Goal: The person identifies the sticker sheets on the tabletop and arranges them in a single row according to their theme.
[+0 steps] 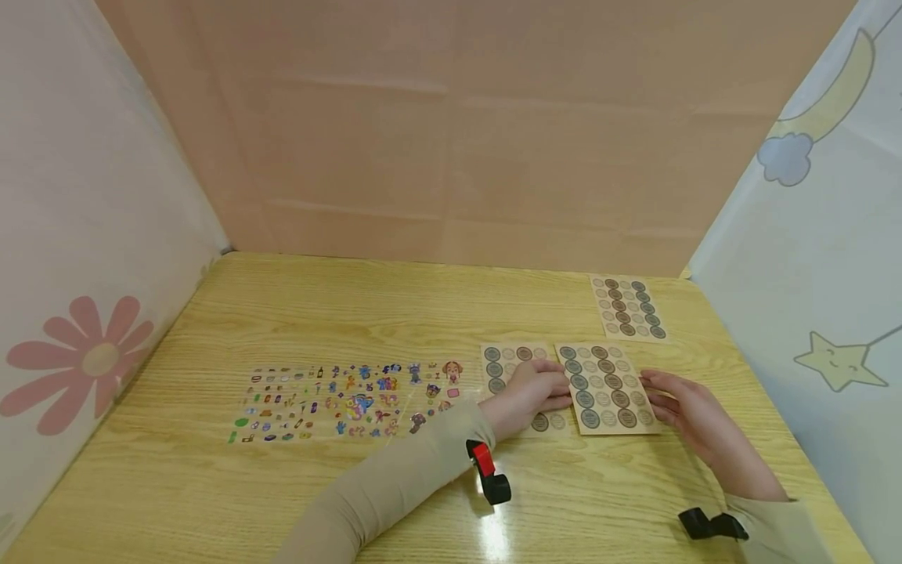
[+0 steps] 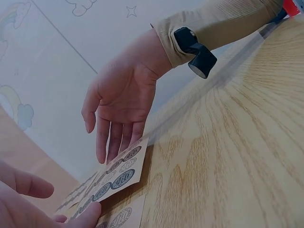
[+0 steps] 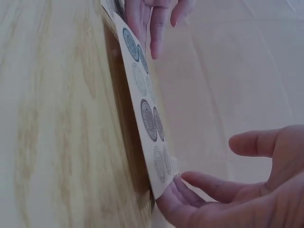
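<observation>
A kraft-coloured sheet of round stickers (image 1: 606, 389) is held slightly off the table between both hands. My left hand (image 1: 530, 395) touches its left edge, its fingers fairly straight. At the opposite edge, my right hand (image 1: 698, 415) has extended fingers against and partly under the sheet, as the right wrist view shows. That hand's thumb stands apart from the paper. Beneath my left hand lies another sticker sheet (image 1: 495, 368), partly covered by the hand and the raised sheet.
A third round-sticker sheet (image 1: 629, 308) lies at the back right. Left of the hands are clear sheets with small colourful stickers (image 1: 359, 403). The wooden table (image 1: 352, 305) meets a plain back panel (image 1: 451, 157) and printed side panels.
</observation>
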Tool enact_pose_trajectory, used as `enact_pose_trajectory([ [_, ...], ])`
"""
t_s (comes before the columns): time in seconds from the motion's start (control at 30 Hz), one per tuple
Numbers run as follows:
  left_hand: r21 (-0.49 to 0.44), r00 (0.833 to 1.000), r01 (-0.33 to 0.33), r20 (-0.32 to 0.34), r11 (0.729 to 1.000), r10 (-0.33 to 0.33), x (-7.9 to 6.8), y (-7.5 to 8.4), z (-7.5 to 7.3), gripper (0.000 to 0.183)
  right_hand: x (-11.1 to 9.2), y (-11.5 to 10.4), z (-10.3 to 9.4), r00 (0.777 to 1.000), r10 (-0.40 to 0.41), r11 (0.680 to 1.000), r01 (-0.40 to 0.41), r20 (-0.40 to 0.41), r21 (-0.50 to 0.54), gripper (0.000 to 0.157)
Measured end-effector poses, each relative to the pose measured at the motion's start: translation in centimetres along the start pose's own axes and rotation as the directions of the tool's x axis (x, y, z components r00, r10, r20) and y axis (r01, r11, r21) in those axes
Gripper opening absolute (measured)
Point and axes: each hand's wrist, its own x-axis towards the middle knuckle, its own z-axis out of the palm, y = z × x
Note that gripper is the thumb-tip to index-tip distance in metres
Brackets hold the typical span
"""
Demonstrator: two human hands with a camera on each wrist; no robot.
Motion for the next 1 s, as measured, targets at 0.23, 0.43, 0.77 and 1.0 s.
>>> enact_pose_trajectory([
  [0.23, -0.025, 1.000, -0.006, -0.016, 1.000, 0.006, -0.34, 0.16, 0.01, 0.025, -0.04, 0.02, 0.44, 1.000, -0.022, 0.998, 0.022, 0.005, -0.065, 0.068],
  [0.43, -0.015, 1.000, -0.010, -0.018, 1.000, 0.010, -0.43, 0.59, 0.05, 0.036, 0.01, 0.02, 0.65, 0.999, -0.048, 0.996, 0.048, 0.002, -0.082, 0.067],
  [0.77, 0.029, 0.999, 0.005, -0.043, 1.000, -0.004, -0.67, 0.93, 0.18, 0.041, -0.06, 0.05, 0.59, 0.999, -0.048, 0.999, 0.048, -0.002, -0.012, 0.044],
  [1.0, 0.050, 0.999, 0.000, -0.048, 0.999, 0.002, -0.85, 0.84, 0.19, 0.042, -0.09, 0.06, 0.71, 0.999, -0.053, 0.999, 0.053, -0.007, -0.006, 0.038],
])
